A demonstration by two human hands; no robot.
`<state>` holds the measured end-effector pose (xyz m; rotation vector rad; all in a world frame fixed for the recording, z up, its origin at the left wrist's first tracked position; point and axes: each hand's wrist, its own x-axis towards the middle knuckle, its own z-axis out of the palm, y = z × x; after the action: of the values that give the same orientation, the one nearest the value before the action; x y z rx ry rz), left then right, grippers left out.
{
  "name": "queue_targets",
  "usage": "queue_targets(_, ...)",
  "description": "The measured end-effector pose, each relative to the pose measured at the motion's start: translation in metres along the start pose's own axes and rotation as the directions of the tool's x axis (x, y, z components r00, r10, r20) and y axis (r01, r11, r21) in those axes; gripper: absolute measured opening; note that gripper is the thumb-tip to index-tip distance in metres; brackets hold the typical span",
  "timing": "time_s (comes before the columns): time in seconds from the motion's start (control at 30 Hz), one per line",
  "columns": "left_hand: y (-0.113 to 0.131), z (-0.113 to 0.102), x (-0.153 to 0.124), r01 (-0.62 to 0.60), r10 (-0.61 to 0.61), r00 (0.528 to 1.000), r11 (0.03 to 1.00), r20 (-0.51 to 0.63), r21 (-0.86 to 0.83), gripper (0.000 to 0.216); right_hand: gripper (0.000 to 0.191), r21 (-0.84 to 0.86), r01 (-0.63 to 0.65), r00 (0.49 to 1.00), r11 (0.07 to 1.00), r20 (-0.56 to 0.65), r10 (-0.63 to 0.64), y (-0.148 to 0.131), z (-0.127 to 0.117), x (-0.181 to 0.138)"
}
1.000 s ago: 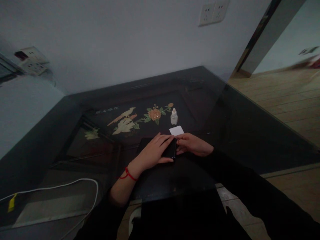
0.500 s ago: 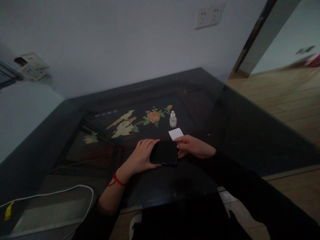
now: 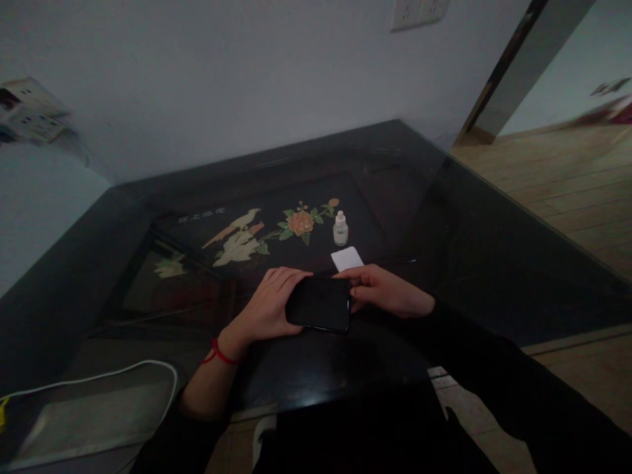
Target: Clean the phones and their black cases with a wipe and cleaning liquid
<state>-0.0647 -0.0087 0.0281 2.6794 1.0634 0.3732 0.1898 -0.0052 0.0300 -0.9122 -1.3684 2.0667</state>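
A black smartphone point(image 3: 318, 304) with a dark screen lies between my hands, just above or on the dark table; I cannot tell which. Wrapped around its left end is my left hand point(image 3: 274, 304), with a red cord on the wrist. My right hand point(image 3: 388, 289) pinches the phone's right edge with bent fingers. Just beyond the right fingers lies a white card or pad point(image 3: 347, 258), partly hidden by them. Behind it stands a small clear dropper bottle point(image 3: 340, 232) with a white cap, upright and touched by neither hand.
The dark glossy table point(image 3: 494, 263) carries a bird-and-flower picture point(image 3: 299, 224) and reaches back to the wall. A white cable point(image 3: 89, 378) curves across the lower left. Sockets point(image 3: 419, 12) are on the wall, another socket unit point(image 3: 34, 115) at the left.
More of the phone shows between my hands, its left end having shifted slightly left with my left hand. The camera view has also shifted a little. Card and bottle stay in place on the table.
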Motion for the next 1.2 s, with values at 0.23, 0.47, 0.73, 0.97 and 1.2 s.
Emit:
queue_targets(0.23, 0.003, -0.001, -0.001, -0.020, 0.019, 1.000, 0.997, -0.020, -0.068, 0.081, 0.034, 0.004, -0.027, 0.999, 1.000, -0.036, 0.027, -0.004, 0.001, -0.005)
queue_targets(0.47, 0.007, 0.008, 0.003, 0.094, -0.085, 0.995, 0.981, 0.058, -0.169, 0.101, 0.027, 0.012, -0.030, 0.996, 0.999, -0.087, 0.031, -0.009, -0.002, -0.005)
queue_targets(0.73, 0.021, 0.018, 0.009, 0.131, -0.141, 0.989, 0.974, -0.041, -0.184, 0.094, 0.029, 0.023, 0.023, 0.995, 0.999, -0.093, -0.021, -0.006, -0.002, -0.002)
queue_targets(0.97, 0.041, 0.018, 0.017, 0.135, -0.159, 0.980, 0.973, -0.120, -0.186, 0.089, 0.034, 0.036, 0.072, 0.992, 0.997, -0.106, -0.068, 0.000, 0.005, 0.000)
queue_targets(1.2, 0.037, 0.020, 0.016, 0.042, -0.099, 0.981, 0.947, -0.165, -0.318, 0.080, 0.045, 0.040, 0.055, 0.991, 0.998, -0.128, -0.049, -0.006, 0.011, -0.002)
